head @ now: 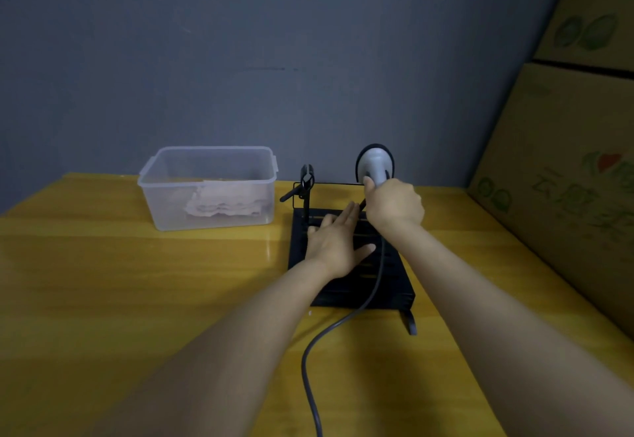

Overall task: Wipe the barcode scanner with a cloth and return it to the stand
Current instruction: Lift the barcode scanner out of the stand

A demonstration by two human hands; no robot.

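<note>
My right hand (pixel 394 203) is closed around the handle of the grey and black barcode scanner (pixel 375 163), holding it upright above the back of the black stand (pixel 394 285). The scanner's dark cable (pixel 343 320) runs down across the stand and off the near table edge. My left hand (pixel 338 241) lies flat, fingers spread, on the stand's slatted base. The stand's upright post with its clip (pixel 306 181) rises at the back left, with nothing in it. A pale crumpled cloth (pixel 224 201) lies inside the clear plastic box (pixel 171 210) to the left.
The yellow wooden table (pixel 137 282) runs back to a grey wall. Stacked cardboard boxes (pixel 566 162) line the right side, close to the stand. A black foot of the stand (pixel 410 323) sticks out at its front right.
</note>
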